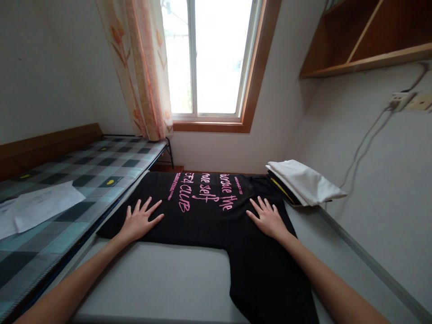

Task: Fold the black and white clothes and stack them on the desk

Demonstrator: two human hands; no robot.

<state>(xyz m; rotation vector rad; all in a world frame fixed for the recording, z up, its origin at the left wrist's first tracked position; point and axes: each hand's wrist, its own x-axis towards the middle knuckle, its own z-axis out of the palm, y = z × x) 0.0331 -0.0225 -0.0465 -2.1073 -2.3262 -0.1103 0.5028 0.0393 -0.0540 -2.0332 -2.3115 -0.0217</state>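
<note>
A black T-shirt (pixel 195 229) with pink lettering lies spread flat across the white table (pixel 168 279), one sleeve reaching toward me at the right. My left hand (pixel 140 220) rests on the hem end of the shirt, palm down with fingers spread. Near the collar end, my right hand (pixel 268 218) also lies flat on the cloth, its fingers apart. Neither hand grips the fabric. The shirt's far edge runs along the back of the table, so the far sleeve is not visible.
Folded clothes, white on top (pixel 302 182), sit at the table's back right corner by the wall. To the left stands a bed with a checkered mattress (pixel 91 166) and papers (pixel 43 204) on it. A curtained window (pixel 216 58) is ahead; a wooden shelf (pixel 364 58) hangs upper right.
</note>
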